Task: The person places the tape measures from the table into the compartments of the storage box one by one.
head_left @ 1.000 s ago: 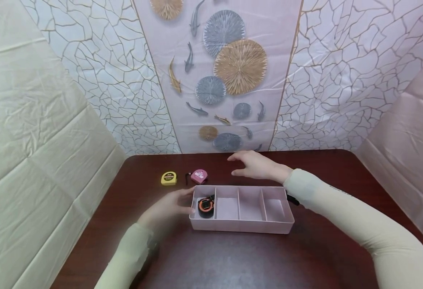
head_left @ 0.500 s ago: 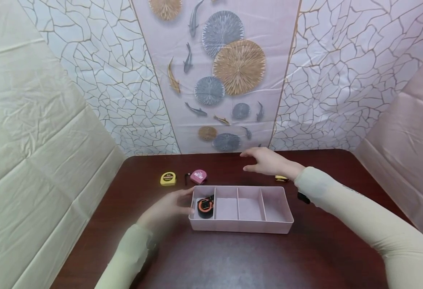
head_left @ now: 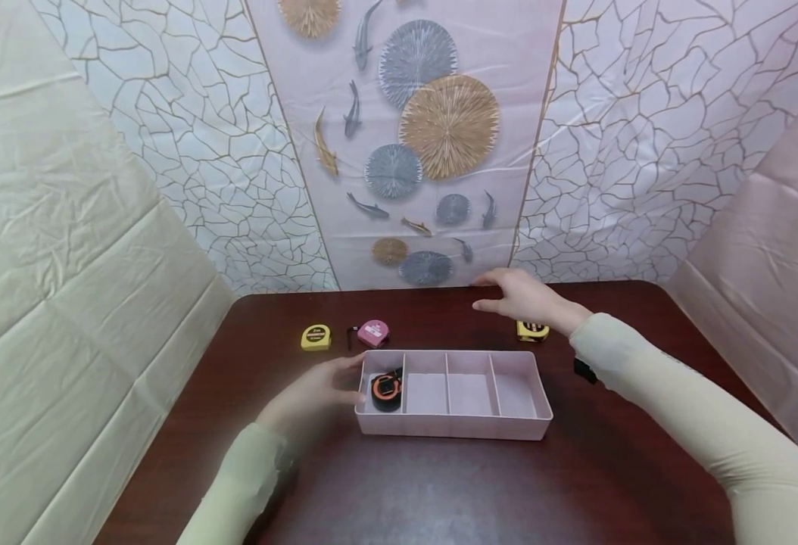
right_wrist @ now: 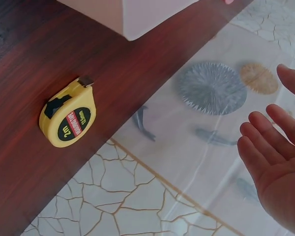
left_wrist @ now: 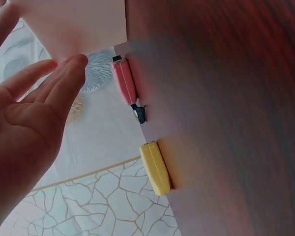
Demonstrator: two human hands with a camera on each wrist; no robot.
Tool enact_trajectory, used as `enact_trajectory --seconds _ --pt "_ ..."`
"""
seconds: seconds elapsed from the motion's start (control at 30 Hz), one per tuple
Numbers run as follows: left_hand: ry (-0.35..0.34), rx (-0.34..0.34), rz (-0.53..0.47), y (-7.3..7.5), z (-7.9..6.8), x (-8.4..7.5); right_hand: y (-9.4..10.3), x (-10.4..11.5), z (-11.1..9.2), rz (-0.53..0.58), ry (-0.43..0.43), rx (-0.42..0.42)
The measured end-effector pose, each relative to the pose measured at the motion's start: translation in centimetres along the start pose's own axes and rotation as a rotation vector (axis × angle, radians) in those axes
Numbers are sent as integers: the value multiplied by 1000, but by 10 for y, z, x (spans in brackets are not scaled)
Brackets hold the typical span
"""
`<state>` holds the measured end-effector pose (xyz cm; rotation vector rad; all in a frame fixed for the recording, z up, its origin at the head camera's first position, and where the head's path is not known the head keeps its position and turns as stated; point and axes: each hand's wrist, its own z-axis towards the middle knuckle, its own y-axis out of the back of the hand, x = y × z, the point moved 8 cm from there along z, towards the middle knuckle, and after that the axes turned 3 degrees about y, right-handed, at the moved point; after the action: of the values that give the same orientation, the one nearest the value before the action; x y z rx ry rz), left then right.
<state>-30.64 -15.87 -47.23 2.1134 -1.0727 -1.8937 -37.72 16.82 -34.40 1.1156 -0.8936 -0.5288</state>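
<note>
My left hand (head_left: 313,390) rests at the left end of a pale pink box (head_left: 453,428) with divided compartments, its fingers fairly straight against that end in the left wrist view. A black-and-orange tape measure (head_left: 387,390) lies in the leftmost compartment. Behind the box, my right hand (head_left: 528,297) hovers with loosely extended fingers and holds nothing. A yellow tape measure (head_left: 532,331) lies on the table just below the right wrist; the right wrist view shows this yellow tape measure (right_wrist: 69,113) with its "2m" label. Left of them are a pink tape measure (head_left: 374,333) and another yellow tape measure (head_left: 316,337).
The dark reddish-brown table (head_left: 426,492) runs back to a patterned cloth wall (head_left: 256,174). A small black piece (head_left: 350,335) lies beside the pink tape measure. Cloth panels (head_left: 85,303) rise at both sides. A black device (head_left: 584,369) sits under the right sleeve.
My right hand has moved right and slightly back, uncovering the yellow tape measure at the right. The left hand, the box and the other tape measures look unmoved.
</note>
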Motion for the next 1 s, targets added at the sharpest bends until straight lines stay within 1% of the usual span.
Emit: enact_trajectory --seconds 0.07,0.33,0.47,0.67,0.73,0.83,0.93,1.0 --pt "0 1 -4 0 0 1 1 -4 0 6 -14 -10" --pt "-17 -20 43 2 1 -1 1 -19 -1 32 -60 -19" --pt "-17 -22 50 2 1 -1 1 -27 -3 55 -89 -31" --pt "-6 -17 26 1 0 -1 5 -42 -6 83 -130 -81" --pt "0 -17 17 1 0 0 5 -48 -7 85 -141 -94" --pt "3 -16 10 1 0 1 5 -54 -8 58 -138 -94" --pt "13 -10 -2 1 0 2 2 -60 -11 39 -133 -84" --pt "10 -10 7 1 -1 1 -1 -65 -13 34 -134 -86"
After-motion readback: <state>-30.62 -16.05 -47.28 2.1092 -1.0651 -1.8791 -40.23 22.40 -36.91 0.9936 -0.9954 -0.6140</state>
